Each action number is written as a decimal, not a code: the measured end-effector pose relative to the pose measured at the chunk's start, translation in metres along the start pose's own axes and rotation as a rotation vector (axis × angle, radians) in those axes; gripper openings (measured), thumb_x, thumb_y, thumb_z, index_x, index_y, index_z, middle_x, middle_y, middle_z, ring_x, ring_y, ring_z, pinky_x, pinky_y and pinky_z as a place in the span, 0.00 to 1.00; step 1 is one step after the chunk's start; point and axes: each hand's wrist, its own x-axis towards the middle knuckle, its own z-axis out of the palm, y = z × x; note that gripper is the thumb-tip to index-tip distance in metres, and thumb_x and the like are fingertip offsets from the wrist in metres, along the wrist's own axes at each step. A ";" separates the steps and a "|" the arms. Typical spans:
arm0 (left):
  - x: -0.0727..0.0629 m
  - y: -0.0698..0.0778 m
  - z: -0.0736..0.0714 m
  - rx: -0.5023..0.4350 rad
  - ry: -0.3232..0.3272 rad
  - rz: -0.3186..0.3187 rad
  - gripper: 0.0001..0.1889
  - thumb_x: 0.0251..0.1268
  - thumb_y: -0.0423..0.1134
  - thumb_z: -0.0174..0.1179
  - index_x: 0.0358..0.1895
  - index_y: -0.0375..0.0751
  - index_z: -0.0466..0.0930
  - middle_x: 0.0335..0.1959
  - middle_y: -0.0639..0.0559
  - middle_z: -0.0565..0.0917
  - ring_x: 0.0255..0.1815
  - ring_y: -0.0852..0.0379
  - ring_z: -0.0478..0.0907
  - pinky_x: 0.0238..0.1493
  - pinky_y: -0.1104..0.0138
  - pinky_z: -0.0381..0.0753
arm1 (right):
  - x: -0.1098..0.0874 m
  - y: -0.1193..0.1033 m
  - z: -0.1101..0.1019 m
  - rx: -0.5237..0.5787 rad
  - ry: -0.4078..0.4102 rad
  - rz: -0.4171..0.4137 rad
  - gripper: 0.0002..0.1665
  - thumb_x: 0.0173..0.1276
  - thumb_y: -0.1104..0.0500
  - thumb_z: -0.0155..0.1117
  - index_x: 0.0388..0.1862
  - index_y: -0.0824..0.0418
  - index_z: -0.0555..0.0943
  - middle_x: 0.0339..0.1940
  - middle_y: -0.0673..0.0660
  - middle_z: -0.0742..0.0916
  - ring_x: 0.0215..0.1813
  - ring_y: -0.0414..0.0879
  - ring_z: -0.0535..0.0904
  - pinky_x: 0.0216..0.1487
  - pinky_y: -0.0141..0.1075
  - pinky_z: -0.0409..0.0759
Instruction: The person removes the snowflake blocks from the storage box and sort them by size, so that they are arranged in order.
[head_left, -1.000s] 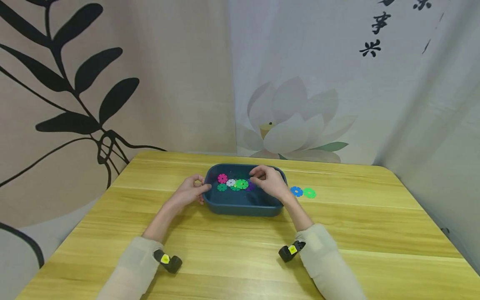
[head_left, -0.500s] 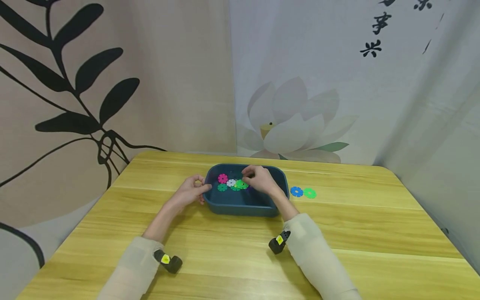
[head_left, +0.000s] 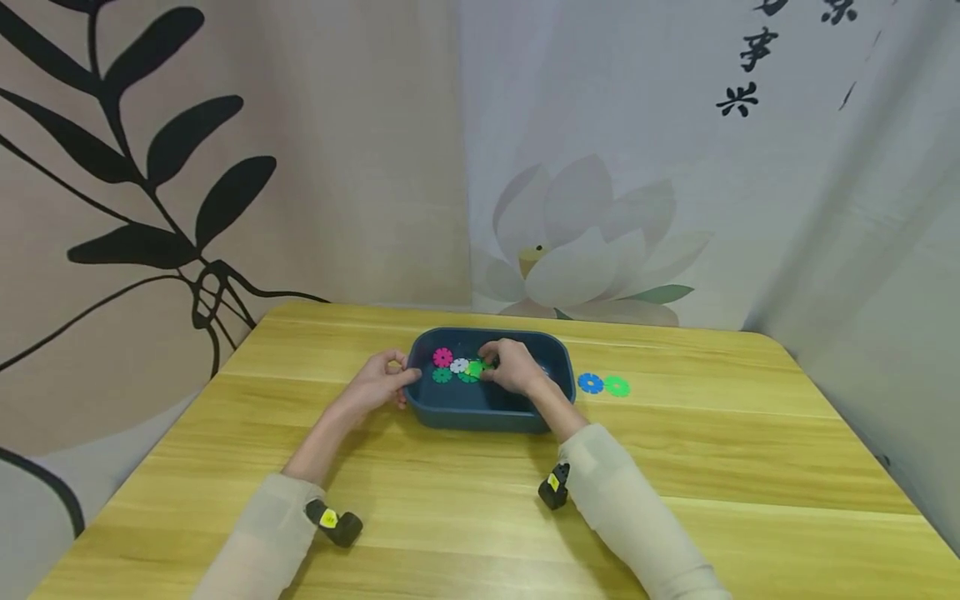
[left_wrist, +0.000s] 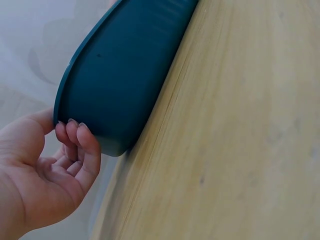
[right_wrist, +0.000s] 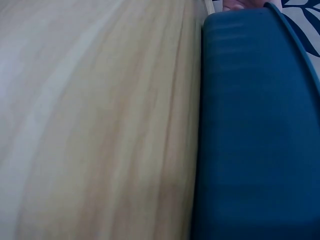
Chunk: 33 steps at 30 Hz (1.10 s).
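A dark blue plastic tub [head_left: 480,419] stands on the wooden table. My left hand [head_left: 377,381] grips its left end, thumb over the rim; in the left wrist view the fingers [left_wrist: 89,150] curl against the outer wall. Inside lie small snowflake building discs: pink [head_left: 442,357], white [head_left: 459,366] and dark green [head_left: 442,376]. My right hand [head_left: 516,367] reaches into the tub, its fingertips pinching at a light green snowflake disc [head_left: 473,372]. The hand partly covers that disc, and the right wrist view shows only the tub's outside.
Right of the tub, a blue disc [head_left: 590,383] and another light green disc [head_left: 617,386] lie side by side on the table [head_left: 720,450]. A printed curtain [head_left: 360,167] hangs behind the table's back edge.
My right hand has moved left and down inside the tub to the light green disc, and now covers the purple disc seen before. My left hand keeps its hold on the rim.
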 end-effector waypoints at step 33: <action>-0.001 0.000 0.001 -0.011 0.006 -0.018 0.09 0.73 0.30 0.57 0.44 0.36 0.65 0.22 0.47 0.77 0.19 0.60 0.74 0.25 0.69 0.80 | -0.026 0.011 -0.024 0.388 0.140 -0.007 0.11 0.72 0.62 0.66 0.50 0.66 0.83 0.36 0.59 0.88 0.36 0.61 0.86 0.36 0.43 0.85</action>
